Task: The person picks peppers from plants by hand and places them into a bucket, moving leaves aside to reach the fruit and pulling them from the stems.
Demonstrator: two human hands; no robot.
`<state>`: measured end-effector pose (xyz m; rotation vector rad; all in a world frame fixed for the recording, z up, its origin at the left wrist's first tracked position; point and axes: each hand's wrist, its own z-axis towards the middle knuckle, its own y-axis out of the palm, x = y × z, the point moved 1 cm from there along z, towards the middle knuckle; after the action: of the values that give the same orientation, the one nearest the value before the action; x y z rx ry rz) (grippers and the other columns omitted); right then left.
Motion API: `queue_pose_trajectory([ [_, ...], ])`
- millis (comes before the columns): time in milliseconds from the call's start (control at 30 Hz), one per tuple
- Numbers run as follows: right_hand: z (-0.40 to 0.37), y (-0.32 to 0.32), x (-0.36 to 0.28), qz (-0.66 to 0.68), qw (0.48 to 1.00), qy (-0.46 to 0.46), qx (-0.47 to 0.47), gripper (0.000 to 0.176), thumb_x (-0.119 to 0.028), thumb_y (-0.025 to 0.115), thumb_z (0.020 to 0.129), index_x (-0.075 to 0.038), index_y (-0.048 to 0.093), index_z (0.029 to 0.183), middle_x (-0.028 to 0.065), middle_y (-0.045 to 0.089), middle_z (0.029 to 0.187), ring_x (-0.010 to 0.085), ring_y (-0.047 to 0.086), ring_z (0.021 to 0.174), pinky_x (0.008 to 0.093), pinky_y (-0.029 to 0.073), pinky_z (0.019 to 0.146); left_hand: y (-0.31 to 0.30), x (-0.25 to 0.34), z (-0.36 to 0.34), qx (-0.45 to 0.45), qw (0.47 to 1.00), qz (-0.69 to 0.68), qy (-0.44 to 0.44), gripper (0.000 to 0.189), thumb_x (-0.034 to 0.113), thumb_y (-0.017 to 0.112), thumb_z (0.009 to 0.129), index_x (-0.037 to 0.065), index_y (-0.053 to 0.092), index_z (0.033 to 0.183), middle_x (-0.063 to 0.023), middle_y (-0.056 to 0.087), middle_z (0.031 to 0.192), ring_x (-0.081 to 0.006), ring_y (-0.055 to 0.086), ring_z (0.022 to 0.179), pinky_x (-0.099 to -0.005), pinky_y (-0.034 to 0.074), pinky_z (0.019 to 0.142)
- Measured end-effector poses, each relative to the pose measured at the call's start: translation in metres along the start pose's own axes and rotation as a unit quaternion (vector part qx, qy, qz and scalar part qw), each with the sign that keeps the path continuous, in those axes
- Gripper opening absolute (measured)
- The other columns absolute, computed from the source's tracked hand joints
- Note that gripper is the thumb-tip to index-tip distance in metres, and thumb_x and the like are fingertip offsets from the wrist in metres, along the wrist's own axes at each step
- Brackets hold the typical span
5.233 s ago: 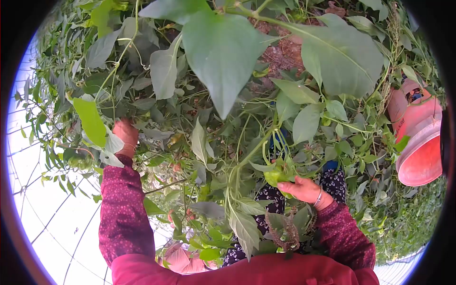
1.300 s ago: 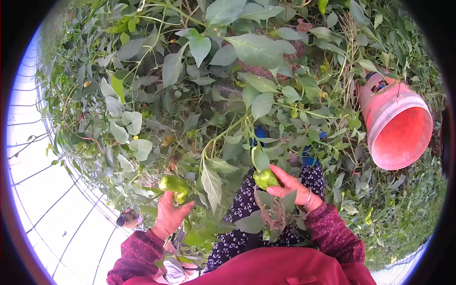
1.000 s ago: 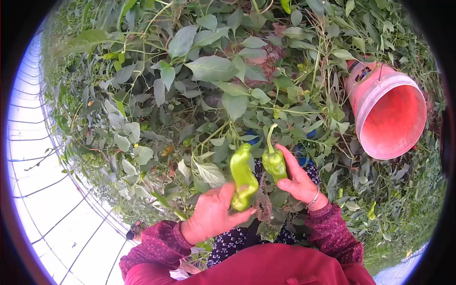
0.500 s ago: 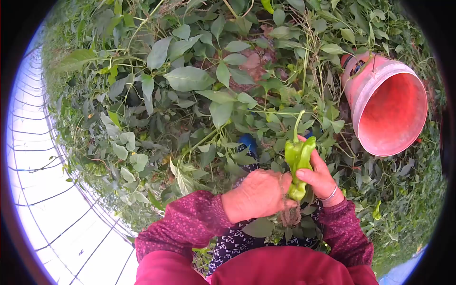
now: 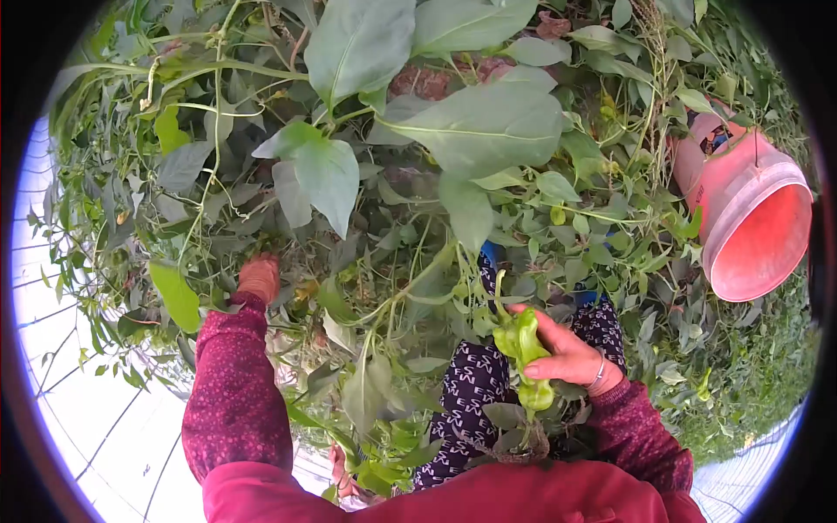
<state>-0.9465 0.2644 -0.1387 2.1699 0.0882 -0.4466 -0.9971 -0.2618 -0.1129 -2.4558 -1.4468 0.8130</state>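
Note:
My right hand [image 5: 567,353] is closed around light green peppers [image 5: 526,338], held upright in front of my knees with a curved stem on top. The thumb lies across them, and a bracelet circles the wrist. Far to the left, my left hand [image 5: 260,277] reaches down among the leafy pepper plants [image 5: 349,383]. Leaves hide its fingers, so whether it grips anything does not show. A dry, brownish tangle [image 5: 523,443] hangs just under the peppers.
A pinkish-red bucket [image 5: 737,170] lies tipped at the right, its mouth facing me. Large leaves [image 5: 484,126] stand close to the camera. White sheeting with dark ribs [image 5: 96,436] runs along the left edge. Another green pepper [image 5: 704,383] shows at the right.
My left hand has left the peppers and moved far left into the foliage. My right hand still holds the peppers, slightly lower. The view has shifted, with leaves now looming larger.

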Motion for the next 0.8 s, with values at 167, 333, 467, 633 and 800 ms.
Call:
queue_pose_trajectory([
  [167, 0.016, -0.003, 0.006, -0.015, 0.999, 0.045, 0.000, 0.088, -0.022, 0.072, 0.074, -0.006, 0.019, 0.142, 0.0104, 0.040, 0.131, 0.0182, 0.037, 0.122, 0.0309, 0.029, 0.103, 0.031, -0.010, -0.045, -0.070, 0.995, -0.051, 0.042, 0.035, 0.005, 0.051, 0.075, 0.003, 0.055, 0.109, -0.0162, 0.057, 0.109, -0.0332, 0.057, 0.098, -0.0395, 0.045, 0.086],
  [333, 0.020, 0.003, 0.009, -0.030, 0.999, 0.042, -0.003, 0.089, -0.024, 0.072, 0.073, -0.004, 0.018, 0.141, 0.0122, 0.039, 0.133, 0.0193, 0.037, 0.123, 0.0305, 0.028, 0.104, 0.041, 0.011, -0.054, -0.098, 0.987, -0.104, 0.069, 0.039, 0.006, 0.048, 0.077, 0.004, 0.051, 0.116, -0.0188, 0.056, 0.110, -0.0344, 0.054, 0.103, -0.0399, 0.044, 0.087],
  [467, 0.016, 0.000, 0.024, -0.064, 0.997, 0.049, 0.010, 0.091, -0.025, 0.072, 0.073, 0.000, 0.016, 0.141, 0.0153, 0.036, 0.136, 0.0207, 0.033, 0.126, 0.0312, 0.026, 0.105, 0.065, 0.021, -0.043, -0.077, 0.985, -0.112, 0.103, 0.037, 0.008, 0.047, 0.078, 0.002, 0.052, 0.114, -0.0206, 0.055, 0.108, -0.0358, 0.054, 0.102, -0.0410, 0.045, 0.086],
  [633, 0.015, -0.001, 0.021, -0.046, 0.997, 0.061, 0.023, 0.094, -0.029, 0.072, 0.073, 0.004, 0.015, 0.140, 0.0176, 0.033, 0.139, 0.0225, 0.031, 0.130, 0.0319, 0.025, 0.106, 0.043, 0.030, -0.021, -0.136, 0.986, -0.083, 0.039, 0.024, 0.009, 0.048, 0.079, 0.003, 0.057, 0.100, -0.0155, 0.054, 0.107, -0.0326, 0.054, 0.099, -0.0401, 0.046, 0.083],
  [800, 0.018, -0.004, 0.038, -0.060, 0.996, 0.043, 0.047, 0.092, -0.034, 0.071, 0.075, 0.000, 0.018, 0.141, 0.0181, 0.039, 0.134, 0.0240, 0.039, 0.124, 0.0323, 0.030, 0.103, 0.061, 0.011, 0.005, -0.071, 0.995, 0.060, -0.034, 0.045, 0.008, 0.044, 0.081, 0.009, 0.043, 0.126, -0.0169, 0.056, 0.107, -0.0339, 0.055, 0.094, -0.0451, 0.045, 0.079],
])
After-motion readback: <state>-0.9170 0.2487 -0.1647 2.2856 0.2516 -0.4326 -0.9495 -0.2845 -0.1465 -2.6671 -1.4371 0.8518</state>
